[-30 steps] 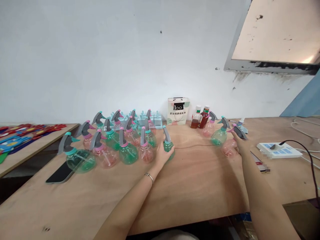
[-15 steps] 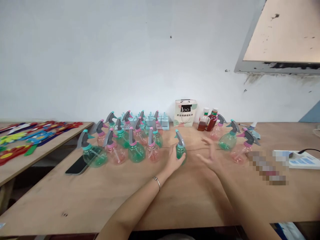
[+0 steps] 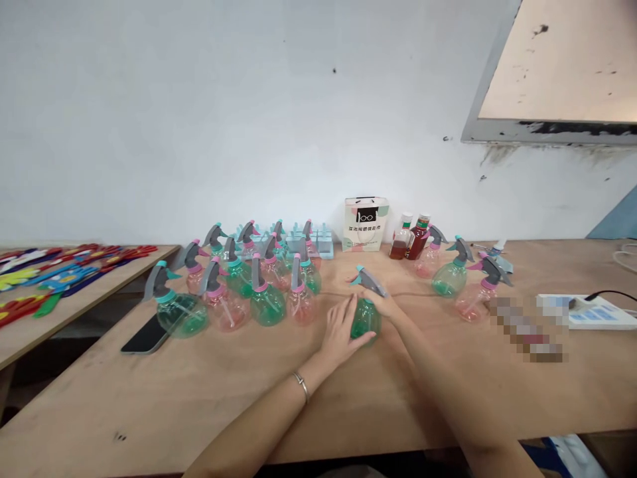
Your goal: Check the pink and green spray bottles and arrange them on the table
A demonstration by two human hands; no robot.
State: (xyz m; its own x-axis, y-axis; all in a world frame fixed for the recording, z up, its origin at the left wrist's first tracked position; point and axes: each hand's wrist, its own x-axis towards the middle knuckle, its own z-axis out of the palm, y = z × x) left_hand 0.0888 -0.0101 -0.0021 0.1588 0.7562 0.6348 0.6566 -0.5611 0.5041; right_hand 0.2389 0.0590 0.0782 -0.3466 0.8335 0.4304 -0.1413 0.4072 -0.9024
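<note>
A green spray bottle [image 3: 365, 324] with a grey and teal trigger head stands upright on the wooden table in front of me. My left hand [image 3: 341, 330] is wrapped round the left side of its body, thumb across the front. On its neck, just under the trigger head, closes my right hand [image 3: 381, 303], whose fingertips are partly hidden behind the bottle. To the left is a group of several green and pink spray bottles, the nearest a pink one [image 3: 301, 305]. On the right are a green bottle [image 3: 449, 277] and two pink ones, one nearer me [image 3: 472, 303].
A phone [image 3: 145, 335] lies partly under the front-left bottle. At the back are light-blue moulds [image 3: 325, 243], a paper bag [image 3: 365, 226] and two sauce bottles [image 3: 421, 237]. A white power strip [image 3: 597, 312] lies right. Colourful felt gloves [image 3: 74, 273] cover another table at left.
My right hand, open and apart before, has moved left onto the bottle's neck. The bottle is slightly nearer me, its trigger head turned. My left hand has stayed on the body.
</note>
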